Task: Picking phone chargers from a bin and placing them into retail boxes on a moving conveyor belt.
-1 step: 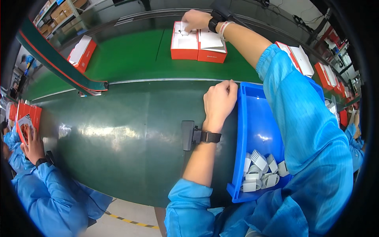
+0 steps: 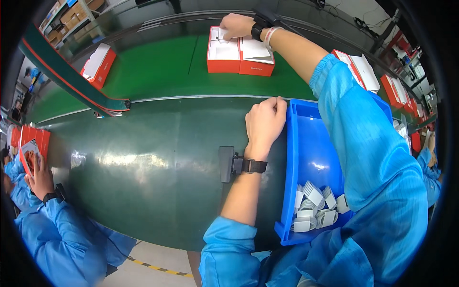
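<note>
My right hand [image 2: 237, 26] reaches over the left half of an open red-and-white box [image 2: 223, 66] on the green belt. Its fingertips are pinched together at the white inner tray [image 2: 224, 49]; whatever lies between them is too small to make out. Against that box's right side stands a second red part [image 2: 256, 68] with white sheets in it. My left hand [image 2: 266, 120] rests on the dark green table as a loose fist, beside the blue bin [image 2: 292, 162], with nothing seen in it. Several coiled white cables [image 2: 311, 209] with paper bands lie at the bin's near end.
A co-worker's hand [image 2: 42, 178] holds a red box at the far left. More red boxes stand on the belt, one at the left [image 2: 99, 67] and others at the right [image 2: 393, 91]. A dark green post [image 2: 67, 71] slants across the left side.
</note>
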`<control>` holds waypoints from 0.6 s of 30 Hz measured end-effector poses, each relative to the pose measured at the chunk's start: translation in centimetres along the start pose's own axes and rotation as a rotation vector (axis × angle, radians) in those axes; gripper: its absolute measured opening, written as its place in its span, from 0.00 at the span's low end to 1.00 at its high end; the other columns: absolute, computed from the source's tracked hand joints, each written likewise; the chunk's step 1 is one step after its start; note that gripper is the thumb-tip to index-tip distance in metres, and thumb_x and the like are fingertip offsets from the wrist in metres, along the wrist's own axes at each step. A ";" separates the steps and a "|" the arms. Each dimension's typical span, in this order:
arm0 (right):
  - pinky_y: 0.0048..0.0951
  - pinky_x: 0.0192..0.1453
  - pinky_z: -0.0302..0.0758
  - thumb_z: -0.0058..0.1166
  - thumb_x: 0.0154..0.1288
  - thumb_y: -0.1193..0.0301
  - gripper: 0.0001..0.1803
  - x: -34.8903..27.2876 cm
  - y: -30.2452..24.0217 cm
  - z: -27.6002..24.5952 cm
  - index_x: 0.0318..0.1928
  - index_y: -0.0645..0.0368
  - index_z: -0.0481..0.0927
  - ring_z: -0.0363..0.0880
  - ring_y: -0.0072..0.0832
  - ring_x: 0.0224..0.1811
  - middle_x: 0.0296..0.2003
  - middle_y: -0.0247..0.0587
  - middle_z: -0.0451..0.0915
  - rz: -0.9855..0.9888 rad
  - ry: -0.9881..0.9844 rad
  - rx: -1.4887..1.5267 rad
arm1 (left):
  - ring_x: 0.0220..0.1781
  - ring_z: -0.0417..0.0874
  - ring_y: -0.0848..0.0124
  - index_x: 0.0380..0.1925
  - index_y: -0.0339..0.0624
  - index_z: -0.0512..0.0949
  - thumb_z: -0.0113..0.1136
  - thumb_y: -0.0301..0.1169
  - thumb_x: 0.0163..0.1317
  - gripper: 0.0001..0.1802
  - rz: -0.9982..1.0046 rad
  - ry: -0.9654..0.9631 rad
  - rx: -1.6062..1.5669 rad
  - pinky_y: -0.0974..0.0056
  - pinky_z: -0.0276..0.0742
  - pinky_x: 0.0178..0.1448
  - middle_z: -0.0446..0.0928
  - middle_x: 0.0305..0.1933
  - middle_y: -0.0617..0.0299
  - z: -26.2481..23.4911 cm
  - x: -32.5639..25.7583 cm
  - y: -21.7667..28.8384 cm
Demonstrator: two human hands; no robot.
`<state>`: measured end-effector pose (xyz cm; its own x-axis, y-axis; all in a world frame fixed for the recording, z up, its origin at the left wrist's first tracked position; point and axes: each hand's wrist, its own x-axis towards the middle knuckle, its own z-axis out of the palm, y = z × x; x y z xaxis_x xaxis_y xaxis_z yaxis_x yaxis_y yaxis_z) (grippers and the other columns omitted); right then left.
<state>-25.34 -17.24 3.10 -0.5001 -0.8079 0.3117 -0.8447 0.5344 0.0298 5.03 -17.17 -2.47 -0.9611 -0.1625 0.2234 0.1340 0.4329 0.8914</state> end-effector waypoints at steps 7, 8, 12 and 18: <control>0.46 0.47 0.78 0.69 0.44 0.57 0.20 -3.6 -0.9 -1.8 0.34 0.59 0.85 0.81 0.47 0.41 0.37 0.49 0.81 0.105 0.094 -0.399 | 0.34 0.81 0.43 0.27 0.41 0.83 0.48 0.45 0.66 0.22 0.030 -0.040 0.028 0.46 0.77 0.40 0.80 0.27 0.43 1.3 0.6 0.5; 0.44 0.41 0.80 0.65 0.48 0.57 0.18 -2.8 -3.8 -3.3 0.33 0.58 0.85 0.83 0.45 0.36 0.31 0.48 0.82 0.151 -0.146 -0.285 | 0.35 0.81 0.43 0.27 0.41 0.83 0.48 0.46 0.66 0.22 0.005 -0.031 0.031 0.47 0.77 0.40 0.80 0.28 0.43 0.9 0.3 -1.1; 0.29 0.36 0.76 0.61 0.59 0.65 0.16 -11.3 -12.8 -14.8 0.41 0.65 0.82 0.79 0.28 0.29 0.28 0.38 0.81 -0.075 -0.306 0.497 | 0.37 0.82 0.44 0.28 0.39 0.82 0.49 0.46 0.66 0.23 -0.071 -0.048 0.050 0.48 0.76 0.41 0.80 0.28 0.43 -0.4 0.1 -1.8; 0.40 0.55 0.74 0.60 0.62 0.69 0.26 -31.8 -18.0 -18.2 0.59 0.61 0.71 0.75 0.47 0.53 0.54 0.50 0.73 -0.325 -0.784 0.649 | 0.23 0.66 0.69 0.23 0.31 0.74 0.51 0.43 0.67 0.24 0.083 -0.047 0.004 0.59 0.69 0.33 0.67 0.18 0.49 1.4 0.9 -0.4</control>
<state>9.20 3.35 9.95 -0.0201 -0.9455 -0.3250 -0.7842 0.2166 -0.5815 3.79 -16.25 -3.14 -0.9569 -0.0841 0.2779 0.2130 0.4472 0.8687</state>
